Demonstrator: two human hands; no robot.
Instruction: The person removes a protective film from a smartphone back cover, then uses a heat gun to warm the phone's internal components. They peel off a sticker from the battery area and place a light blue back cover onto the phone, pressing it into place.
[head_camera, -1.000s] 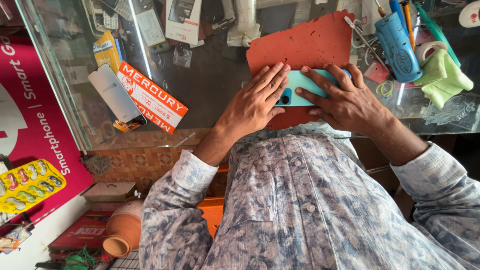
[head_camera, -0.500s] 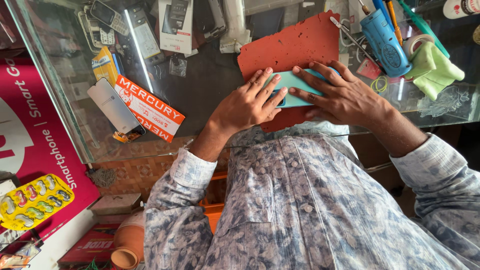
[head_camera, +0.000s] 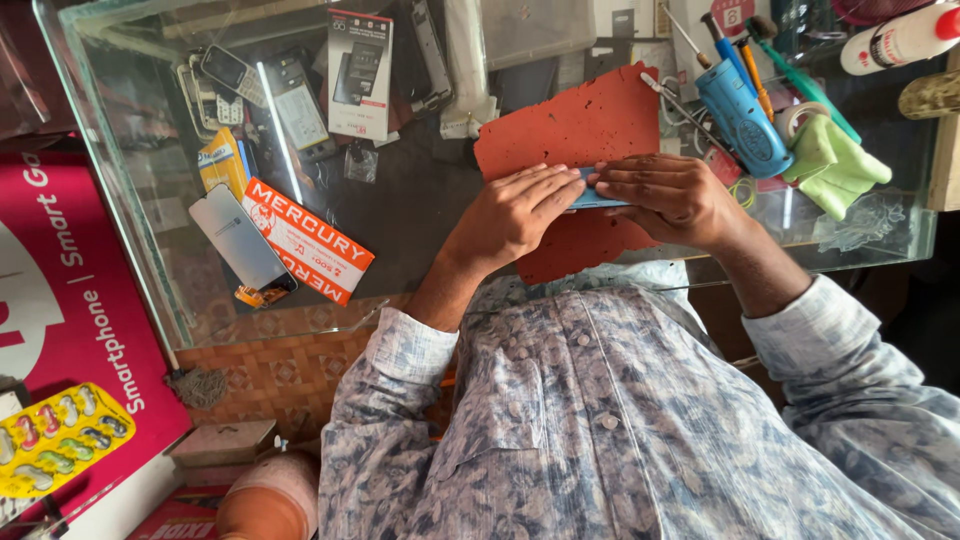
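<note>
A light blue phone (head_camera: 598, 197) lies on a red-orange mat (head_camera: 575, 135) on the glass counter, and only a thin strip of it shows between my hands. My left hand (head_camera: 515, 215) comes in from the left, its fingers laid over the phone's left end. From the right, my right hand (head_camera: 668, 197) curls its fingers over the other end. Both hands grip the phone, and their fingertips almost touch.
A blue tool holder with screwdrivers (head_camera: 742, 112), a green cloth (head_camera: 835, 165), tape and a white bottle (head_camera: 900, 40) sit at the right. Under the glass counter (head_camera: 130, 200) lie old phones, boxes and an orange-white carton (head_camera: 308, 242). A magenta poster (head_camera: 70, 290) stands at the left.
Both hands have closed in over the phone, so less of it shows than before. My right hand's fingers have curled from flat to bent.
</note>
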